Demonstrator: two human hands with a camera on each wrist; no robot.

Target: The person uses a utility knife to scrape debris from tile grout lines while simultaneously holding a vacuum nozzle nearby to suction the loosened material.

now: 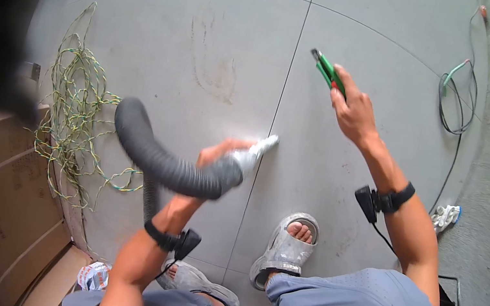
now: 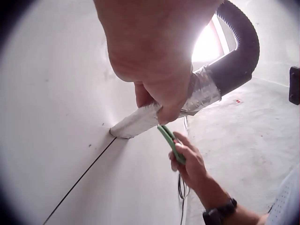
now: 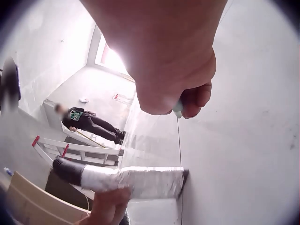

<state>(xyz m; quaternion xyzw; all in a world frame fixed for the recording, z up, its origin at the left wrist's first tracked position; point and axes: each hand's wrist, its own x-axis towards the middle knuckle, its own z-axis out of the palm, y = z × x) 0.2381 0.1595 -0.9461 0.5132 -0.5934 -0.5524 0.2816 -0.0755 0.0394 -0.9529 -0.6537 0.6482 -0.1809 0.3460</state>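
My left hand (image 1: 216,150) grips a nozzle (image 1: 251,156) wrapped in silver tape, fitted to the end of a ribbed black vacuum hose (image 1: 169,171). The nozzle's tip lies right at a dark seam (image 1: 296,51) between the large grey floor tiles. In the left wrist view, fingers and thumb curl round the taped nozzle (image 2: 140,121). Out ahead and to the right, my right hand (image 1: 356,112) holds a green-handled tool (image 1: 325,69) with a red button and a dark tip pointing away from me. The right wrist view hides most of this tool behind the fingers.
Tangled yellow-green cord (image 1: 80,104) lies left, by a cardboard sheet (image 1: 7,203). To the right are a coiled black cable (image 1: 454,118) and a white glove (image 1: 445,218). My sandalled foot (image 1: 291,246) is near the seam. Another person (image 3: 91,123) stands beyond a ladder (image 3: 86,152).
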